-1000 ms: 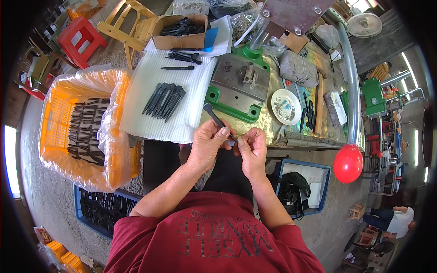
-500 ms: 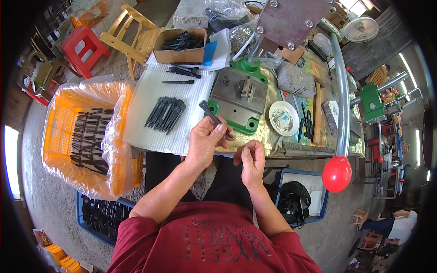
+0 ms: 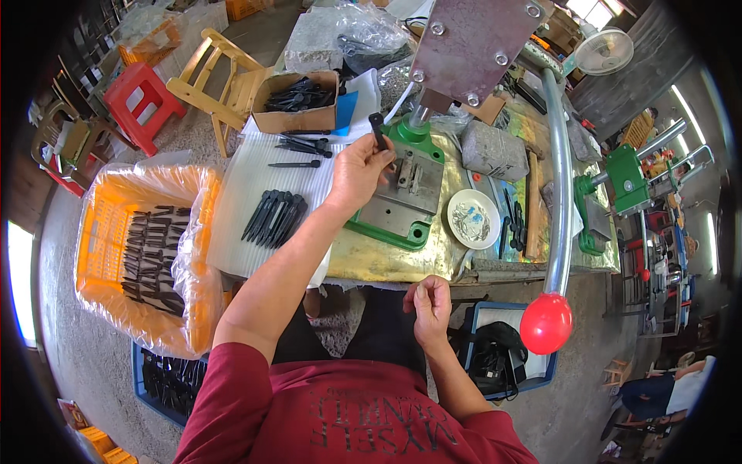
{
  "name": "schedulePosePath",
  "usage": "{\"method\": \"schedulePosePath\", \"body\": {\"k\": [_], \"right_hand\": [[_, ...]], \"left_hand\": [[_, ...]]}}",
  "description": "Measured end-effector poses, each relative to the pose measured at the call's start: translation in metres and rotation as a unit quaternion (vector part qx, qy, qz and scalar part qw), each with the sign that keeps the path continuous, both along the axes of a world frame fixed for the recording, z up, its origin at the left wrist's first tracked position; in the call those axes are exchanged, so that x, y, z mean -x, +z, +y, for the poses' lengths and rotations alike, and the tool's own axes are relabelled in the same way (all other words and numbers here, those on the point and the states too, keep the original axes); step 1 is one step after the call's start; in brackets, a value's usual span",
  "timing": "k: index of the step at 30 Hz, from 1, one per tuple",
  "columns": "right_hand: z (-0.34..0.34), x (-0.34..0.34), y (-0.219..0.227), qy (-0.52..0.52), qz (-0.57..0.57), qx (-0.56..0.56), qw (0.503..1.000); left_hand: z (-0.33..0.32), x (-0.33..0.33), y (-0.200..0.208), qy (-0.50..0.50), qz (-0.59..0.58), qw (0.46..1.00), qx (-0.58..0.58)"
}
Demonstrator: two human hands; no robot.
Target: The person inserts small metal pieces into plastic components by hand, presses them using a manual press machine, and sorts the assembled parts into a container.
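Note:
My left hand (image 3: 357, 174) is closed on a slim black part (image 3: 379, 133) with a rounded head, its head end pointing up and away. It is held over the left side of the steel plate (image 3: 402, 185) on the green press base (image 3: 402, 233). A small metal fixture (image 3: 407, 172) sits on that plate, just right of my fingers. In front of the table edge, my right hand (image 3: 430, 303) is curled with the thumb against the fingers; whatever may be inside is hidden. A row of similar black parts (image 3: 273, 219) lies on the white foam sheet (image 3: 232, 247).
A lined orange crate (image 3: 91, 247) holding black pieces stands at the left. Behind the foam is a cardboard box (image 3: 297, 120) of black parts. The press lever ends in a red ball (image 3: 546, 323) at the right. A white dish (image 3: 473, 219) sits beside the base.
My left hand has moved up and forward with the black part, from the table's front edge to over the press plate. My right hand has dropped slightly lower. The lever appears shifted left.

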State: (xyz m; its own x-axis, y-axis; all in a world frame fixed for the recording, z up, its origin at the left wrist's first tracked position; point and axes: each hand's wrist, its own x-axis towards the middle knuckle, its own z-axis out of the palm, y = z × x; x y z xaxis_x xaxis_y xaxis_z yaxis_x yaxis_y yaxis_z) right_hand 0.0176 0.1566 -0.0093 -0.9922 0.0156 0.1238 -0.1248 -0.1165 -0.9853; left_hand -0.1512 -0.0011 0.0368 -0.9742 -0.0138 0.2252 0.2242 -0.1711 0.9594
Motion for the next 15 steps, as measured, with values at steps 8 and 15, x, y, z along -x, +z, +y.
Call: {"method": "schedulePosePath", "body": {"k": [8,15], "right_hand": [[0.004,-0.001,-0.005,0.003,-0.025,0.031,0.999],[0.006,-0.002,-0.007,0.01,-0.038,0.039,0.998]], "left_hand": [[0.008,0.02,-0.003,0.025,-0.004,0.99,0.137],[0.011,0.022,-0.003,0.041,-0.008,0.989,0.142]]}}
